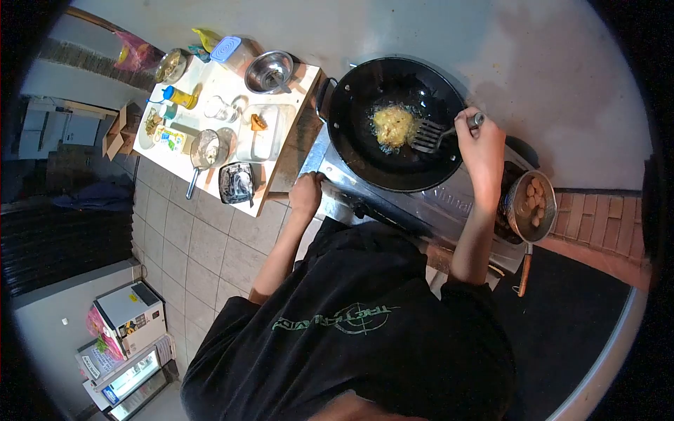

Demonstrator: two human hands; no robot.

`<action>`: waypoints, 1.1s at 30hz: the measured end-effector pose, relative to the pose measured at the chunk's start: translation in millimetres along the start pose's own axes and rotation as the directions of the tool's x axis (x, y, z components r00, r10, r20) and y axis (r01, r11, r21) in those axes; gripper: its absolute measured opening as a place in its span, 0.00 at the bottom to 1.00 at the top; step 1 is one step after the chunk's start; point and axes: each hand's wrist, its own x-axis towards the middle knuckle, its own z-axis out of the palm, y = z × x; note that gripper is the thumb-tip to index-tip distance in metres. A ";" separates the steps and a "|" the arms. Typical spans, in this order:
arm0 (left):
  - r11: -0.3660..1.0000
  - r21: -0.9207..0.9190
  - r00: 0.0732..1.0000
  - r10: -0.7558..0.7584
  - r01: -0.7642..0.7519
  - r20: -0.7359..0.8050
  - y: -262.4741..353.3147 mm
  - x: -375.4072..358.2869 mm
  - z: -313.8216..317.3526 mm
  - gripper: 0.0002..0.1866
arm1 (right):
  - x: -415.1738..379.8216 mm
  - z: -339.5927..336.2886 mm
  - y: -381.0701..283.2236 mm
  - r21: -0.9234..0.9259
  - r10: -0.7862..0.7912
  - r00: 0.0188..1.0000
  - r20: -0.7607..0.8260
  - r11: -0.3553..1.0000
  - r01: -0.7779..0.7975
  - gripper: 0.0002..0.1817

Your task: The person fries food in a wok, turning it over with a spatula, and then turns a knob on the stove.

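My right hand (484,151) is closed around the handle of a slotted metal spatula (430,135). The spatula's head dips into a black wok (365,158) on the gas stove (449,200), its slotted edge at the side of a yellow, lumpy frying piece (393,127). Small bubbles ring that piece in the oil. At the stove's left front corner, my left hand (306,195) is closed with its fingers by a small dark part; what it grips, if anything, is hard to make out.
A pan of brown oval pieces (531,203) stands right of the wok, its wooden handle (524,270) jutting toward me. The left table (235,140) bears a steel bowl (269,72), a clear container (263,145), a black tray (236,184) and a small saucepan (206,149).
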 end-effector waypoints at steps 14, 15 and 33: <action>0.943 -0.117 0.950 0.303 -0.311 -0.080 -2.3 -57.6 2.5 0.41 | -2.7 -1.1 -6.0 0.048 -0.016 1.000 0.002 0.999 0.016 0.14; 0.943 -0.114 0.949 0.311 -0.314 -0.047 -1.5 -58.5 0.2 0.42 | -1.9 -0.7 -4.7 0.012 -0.027 0.999 0.039 1.000 0.026 0.15; 0.946 0.124 0.951 0.288 -0.301 0.110 3.7 -58.9 4.9 0.52 | -3.6 0.2 -8.7 0.039 -0.037 0.999 0.027 0.999 0.036 0.19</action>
